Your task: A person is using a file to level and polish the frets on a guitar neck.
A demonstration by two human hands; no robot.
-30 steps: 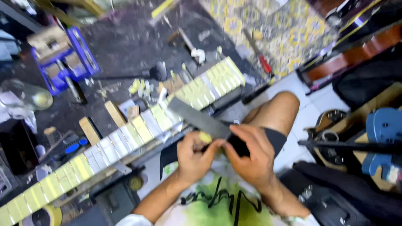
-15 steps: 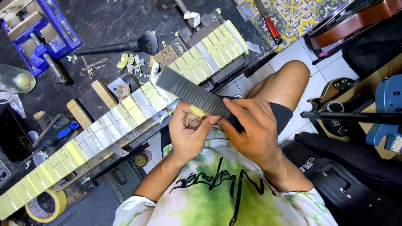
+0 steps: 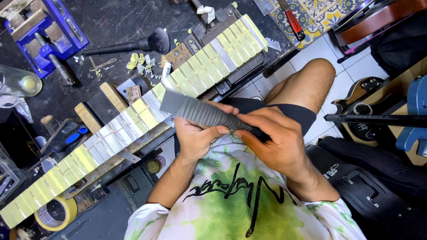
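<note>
a flat grey file [image 3: 195, 111] with a ribbed face is held over the person's lap, just near of the workbench edge, its free end pointing far-left toward the masked guitar neck. the left hand [image 3: 195, 135] is closed around the file's middle from below, thumb laid along its near edge. the right hand [image 3: 273, 140] is wrapped around the handle end, fingers curled over it, forefinger reaching along the blade toward the left thumb.

just beyond the file lies a guitar neck [image 3: 133, 120] running from near-left to far-right across the bench, its fretboard covered in strips of pale yellow and whitish masking tape between the frets. small wooden blocks [image 3: 113, 95] sit on its far side. farther left are a black brush [image 3: 133, 44], scraps of torn tape [image 3: 135, 60] and a blue vise [image 3: 49, 33]. a roll of yellow tape [image 3: 55, 213] lies at the near-left. to the right, on the tiled floor, rest guitar bodies [image 3: 369, 91] and a black case [image 3: 369, 186].
</note>
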